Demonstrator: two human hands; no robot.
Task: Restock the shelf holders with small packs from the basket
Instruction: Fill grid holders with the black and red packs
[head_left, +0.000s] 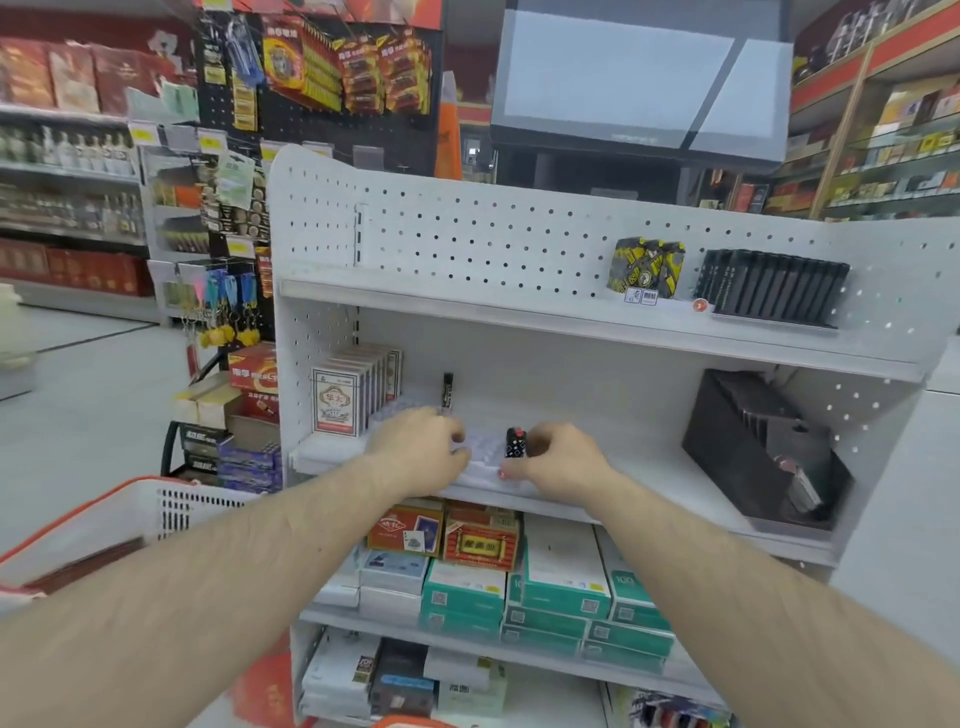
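Red-topped black small pack (516, 442) in right hand (558, 457) grip, left hand (421, 447) curled on clear holder (480, 457), label unreadable

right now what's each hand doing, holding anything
Left hand: fingers curled on the clear holder tray; grip cannot be told.
Right hand: fingers pinch the small red-and-black pack.

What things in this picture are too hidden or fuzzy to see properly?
- Basket, head view: cut off by the left edge and covered by the left arm, so its contents cannot be seen.
- Clear holder on the middle shelf: see-through and blurred, and both hands cover parts of it.
- Small pack by the right hand: too small to read.
- Left hand: fingertips curl out of sight, so whether it holds anything is unclear.
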